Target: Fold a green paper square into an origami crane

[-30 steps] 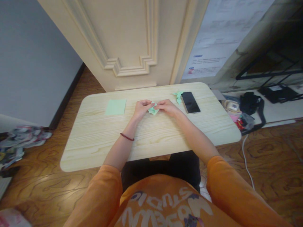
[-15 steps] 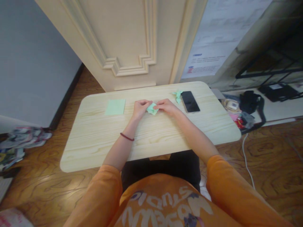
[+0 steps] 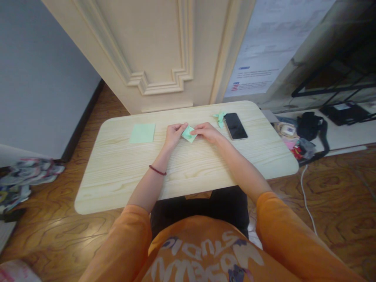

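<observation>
A small folded piece of light green paper [image 3: 188, 134] lies between my two hands near the far middle of a pale wooden table [image 3: 123, 176]. My left hand [image 3: 174, 134] pinches its left side with curled fingers. My right hand [image 3: 207, 132] pinches its right side. A flat square stack of the same green paper [image 3: 142, 133] lies to the left of my hands. A finished green folded figure [image 3: 220, 118] sits to the right, beside a black phone [image 3: 235, 126] lying face up.
A cream panelled door [image 3: 158, 55] stands right behind the table. Bags, cables and clutter [image 3: 305, 137] lie on the floor at the right. Crumpled cloth [image 3: 26, 176] lies on the wooden floor at the left.
Both hands stayed in place, working the small green paper; its shape between the fingers shifted slightly. The view drifted a little.
</observation>
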Tool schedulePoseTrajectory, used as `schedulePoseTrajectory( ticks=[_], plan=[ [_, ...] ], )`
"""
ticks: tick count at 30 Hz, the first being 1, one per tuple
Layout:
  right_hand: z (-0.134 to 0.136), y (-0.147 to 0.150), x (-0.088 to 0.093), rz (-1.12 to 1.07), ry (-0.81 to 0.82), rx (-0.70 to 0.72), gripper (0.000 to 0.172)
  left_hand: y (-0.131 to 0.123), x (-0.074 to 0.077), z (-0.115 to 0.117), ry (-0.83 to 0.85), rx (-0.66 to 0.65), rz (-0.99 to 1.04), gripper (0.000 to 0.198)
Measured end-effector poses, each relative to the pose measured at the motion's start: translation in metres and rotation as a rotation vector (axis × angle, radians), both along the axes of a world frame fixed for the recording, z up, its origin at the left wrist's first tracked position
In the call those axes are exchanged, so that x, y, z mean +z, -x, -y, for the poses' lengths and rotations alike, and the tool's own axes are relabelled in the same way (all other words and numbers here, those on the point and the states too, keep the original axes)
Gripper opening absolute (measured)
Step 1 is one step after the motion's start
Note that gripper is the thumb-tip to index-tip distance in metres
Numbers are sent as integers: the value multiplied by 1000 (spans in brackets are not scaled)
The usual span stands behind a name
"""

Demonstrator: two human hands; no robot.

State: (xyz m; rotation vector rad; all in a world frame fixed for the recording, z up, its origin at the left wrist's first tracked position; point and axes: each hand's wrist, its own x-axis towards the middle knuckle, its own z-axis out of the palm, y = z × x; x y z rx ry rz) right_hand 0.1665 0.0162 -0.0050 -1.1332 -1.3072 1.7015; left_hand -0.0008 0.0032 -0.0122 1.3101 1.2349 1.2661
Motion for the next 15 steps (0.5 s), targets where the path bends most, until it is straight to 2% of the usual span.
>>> schedulePoseTrajectory(
  ticks=[7,15],
  plan=[
    [-1,-1,-3,-33,-4,4,32,3,-7,-3,61,-58,91,43],
    [-2,-2,-2,-81,37,42,38,4,-9,-6,22,-19,125,45]
  ],
)
